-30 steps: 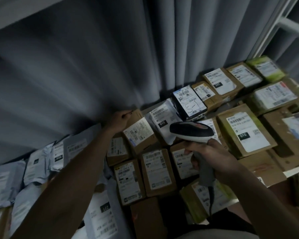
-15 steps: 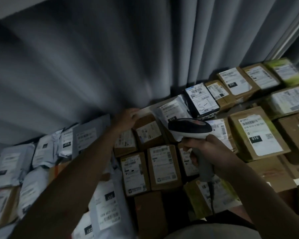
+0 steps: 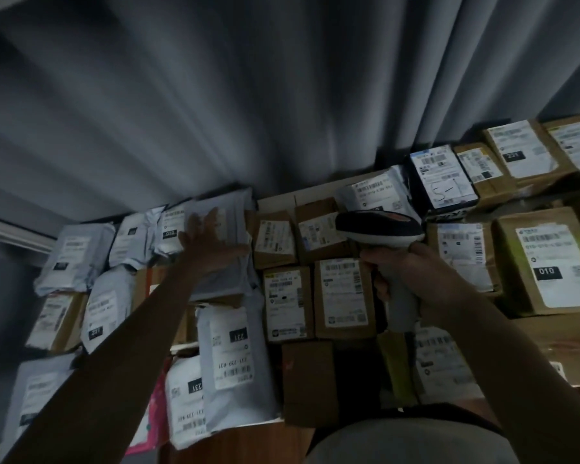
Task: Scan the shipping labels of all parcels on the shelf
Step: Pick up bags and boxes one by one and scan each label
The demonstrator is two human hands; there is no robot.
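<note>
**Scanner up, other hand flat on a grey bag**

The shelf (image 3: 318, 192) is packed with parcels, labels up, against a grey curtain (image 3: 248, 95). Left hand (image 3: 211, 241) lies flat with fingers spread wide on a grey mailer bag (image 3: 228, 209) at the far left-centre. Right hand (image 3: 412, 276) is wrapped round the grip of the barcode scanner (image 3: 379, 227), its head hovering over the small brown boxes (image 3: 344, 296) mid-shelf. Pretty dim, so the labels are hard to read.

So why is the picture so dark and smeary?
Head view: dim room light, so the parcels look murky; the curtain is streaked by motion blur, the left hand is soft too; white labels stand out, small print unreadable; the wide lens bends the edges.
</note>
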